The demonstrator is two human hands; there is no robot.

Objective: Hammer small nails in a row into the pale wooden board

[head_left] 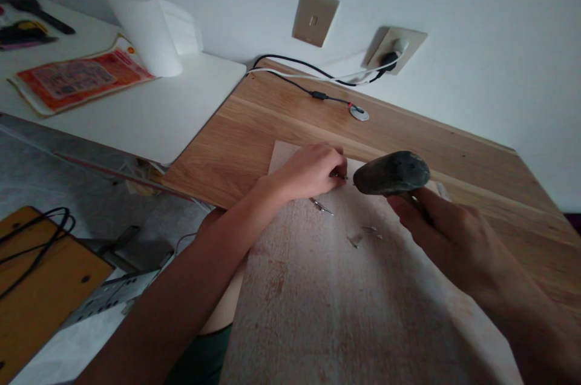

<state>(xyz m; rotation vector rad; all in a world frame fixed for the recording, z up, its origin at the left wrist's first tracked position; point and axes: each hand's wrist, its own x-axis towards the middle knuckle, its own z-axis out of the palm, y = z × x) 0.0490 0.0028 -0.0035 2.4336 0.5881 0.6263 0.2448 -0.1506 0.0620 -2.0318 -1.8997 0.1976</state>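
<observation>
Pale board [308, 288]: left hand [316, 164] over its far end, fingertips pinched together on a small, partly hidden metal piece [345, 178]; right hand [463, 240] clamped on a mallet [393, 173], head over the board just beside those fingertips. Loose nails [355, 243] lie on the board's far half; open surface runs from them toward its near end, wood tabletop [476, 155] past its far edge.

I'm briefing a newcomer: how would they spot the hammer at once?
Against the wall stands a wooden desk, with a pale board over it. Above the board's far right part, the right hand grips the hammer. Its thick, dark head sets it apart from the small metal pieces nearby.
</observation>
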